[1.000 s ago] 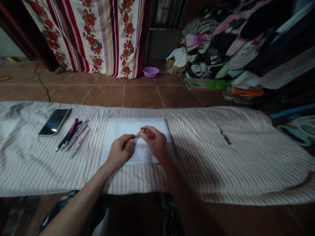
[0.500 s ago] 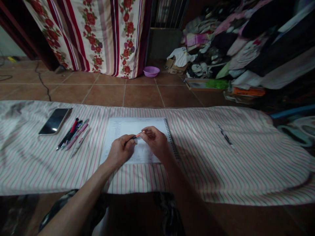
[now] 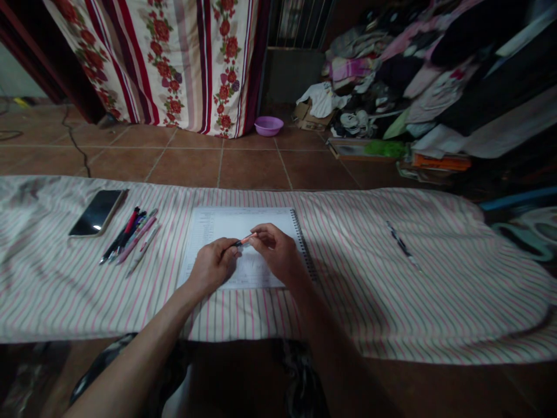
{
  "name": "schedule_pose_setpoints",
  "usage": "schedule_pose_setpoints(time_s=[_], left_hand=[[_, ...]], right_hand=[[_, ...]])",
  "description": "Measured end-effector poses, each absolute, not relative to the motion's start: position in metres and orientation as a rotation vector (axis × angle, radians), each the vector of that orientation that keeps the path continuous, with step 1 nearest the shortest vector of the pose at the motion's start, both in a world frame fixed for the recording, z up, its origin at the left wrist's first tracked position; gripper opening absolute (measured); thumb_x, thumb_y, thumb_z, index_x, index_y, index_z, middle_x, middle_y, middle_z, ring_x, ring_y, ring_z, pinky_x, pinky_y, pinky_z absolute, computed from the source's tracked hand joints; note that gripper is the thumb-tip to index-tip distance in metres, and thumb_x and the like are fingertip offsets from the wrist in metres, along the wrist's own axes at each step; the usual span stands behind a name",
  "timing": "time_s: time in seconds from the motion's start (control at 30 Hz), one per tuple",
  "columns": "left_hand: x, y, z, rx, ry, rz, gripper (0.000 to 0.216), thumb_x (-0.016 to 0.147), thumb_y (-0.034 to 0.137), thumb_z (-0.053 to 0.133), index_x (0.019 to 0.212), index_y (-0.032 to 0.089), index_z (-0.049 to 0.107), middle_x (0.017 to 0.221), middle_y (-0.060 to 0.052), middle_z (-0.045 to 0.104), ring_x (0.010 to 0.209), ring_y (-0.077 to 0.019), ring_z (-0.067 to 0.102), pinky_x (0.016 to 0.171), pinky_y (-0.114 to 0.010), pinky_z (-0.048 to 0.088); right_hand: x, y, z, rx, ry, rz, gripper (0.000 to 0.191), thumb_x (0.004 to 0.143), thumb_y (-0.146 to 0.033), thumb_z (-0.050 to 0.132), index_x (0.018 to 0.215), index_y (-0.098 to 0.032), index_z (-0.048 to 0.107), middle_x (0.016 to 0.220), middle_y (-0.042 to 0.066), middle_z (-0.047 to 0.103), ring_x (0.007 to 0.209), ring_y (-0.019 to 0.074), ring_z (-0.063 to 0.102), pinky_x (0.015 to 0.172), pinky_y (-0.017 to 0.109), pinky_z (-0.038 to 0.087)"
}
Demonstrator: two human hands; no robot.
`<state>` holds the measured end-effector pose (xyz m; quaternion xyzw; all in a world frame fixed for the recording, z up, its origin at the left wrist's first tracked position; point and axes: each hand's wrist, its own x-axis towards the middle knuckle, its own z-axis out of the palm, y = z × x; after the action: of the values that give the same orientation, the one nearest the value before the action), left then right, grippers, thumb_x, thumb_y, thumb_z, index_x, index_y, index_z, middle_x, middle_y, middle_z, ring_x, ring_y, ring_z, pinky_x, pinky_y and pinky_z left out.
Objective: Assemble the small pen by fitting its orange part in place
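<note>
Between my two hands is a slim pen, dark at its left end and orange toward the right. My left hand is closed around the dark end. With thumb and fingertips my right hand pinches the orange end. Both hands are over a spiral-bound notebook, which lies open at a page with printed lines and faint marks. Its wire binding runs down the right side. The fingers cover part of the pen, so its tip is hard to make out.
A phone and several pens lie on the striped cloth to the left. Another pen lies far right. Beyond, on the tiled floor, are a purple basin and a heap of clothes.
The orange part of the pen shows slightly more between my hands. Both hands keep nearly the same place over the notebook.
</note>
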<state>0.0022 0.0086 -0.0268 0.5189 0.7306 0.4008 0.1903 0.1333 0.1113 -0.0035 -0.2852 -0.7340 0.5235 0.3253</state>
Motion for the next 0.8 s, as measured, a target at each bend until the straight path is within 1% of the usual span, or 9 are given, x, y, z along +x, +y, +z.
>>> schedule_pose_setpoints(time_s=[0.1,0.2,0.37,0.63,0.8], left_hand=[[0.0027,0.0086,-0.026,1.49,2.071,1.112,0.028,0.086,0.029,0.043,0.098,0.017,0.066,0.084,-0.006,0.07,0.079,-0.0185,0.064,0.07,-0.028,0.046],[0.0028,0.0085,-0.026,1.545,2.115,1.089,0.028,0.086,0.029,0.043,0.096,0.017,0.066,0.081,-0.006,0.069,0.076,-0.0185,0.064,0.068,-0.028,0.046],[0.0018,0.0079,-0.0263,1.644,2.177,1.009,0.025,0.085,0.023,0.042,0.092,0.017,0.065,0.077,-0.004,0.067,0.071,-0.0164,0.062,0.065,-0.026,0.046],[0.0011,0.0062,-0.0234,1.773,2.195,0.936,0.023,0.086,0.022,0.042,0.088,0.017,0.064,0.073,-0.003,0.064,0.068,-0.015,0.06,0.062,-0.025,0.044],[0.001,0.0059,-0.0253,1.783,2.182,0.961,0.022,0.085,0.021,0.043,0.087,0.017,0.064,0.073,-0.003,0.064,0.068,-0.0151,0.06,0.063,-0.025,0.045]], right_hand=[[0.1335,0.1111,-0.0036,-0.747,-1.938,1.325,0.014,0.075,-0.025,0.058,0.087,-0.022,0.064,0.079,0.002,0.071,0.076,0.0172,0.067,0.072,0.029,0.052],[0.1332,0.1114,-0.005,-0.78,-1.971,1.29,0.013,0.075,-0.027,0.059,0.084,-0.021,0.066,0.079,0.003,0.071,0.075,0.0173,0.067,0.071,0.029,0.052],[0.1343,0.113,-0.0076,-0.816,-2.081,1.245,0.014,0.075,-0.026,0.058,0.082,-0.018,0.066,0.078,0.004,0.071,0.072,0.0156,0.066,0.067,0.026,0.05],[0.1377,0.1127,-0.0067,-0.846,-2.177,1.235,0.016,0.078,-0.03,0.056,0.079,-0.018,0.066,0.069,0.001,0.068,0.061,0.0123,0.06,0.056,0.022,0.042],[0.1383,0.1106,-0.0048,-0.867,-2.236,1.164,0.018,0.08,-0.032,0.055,0.081,-0.018,0.066,0.072,0.002,0.069,0.064,0.0131,0.061,0.059,0.023,0.041]])
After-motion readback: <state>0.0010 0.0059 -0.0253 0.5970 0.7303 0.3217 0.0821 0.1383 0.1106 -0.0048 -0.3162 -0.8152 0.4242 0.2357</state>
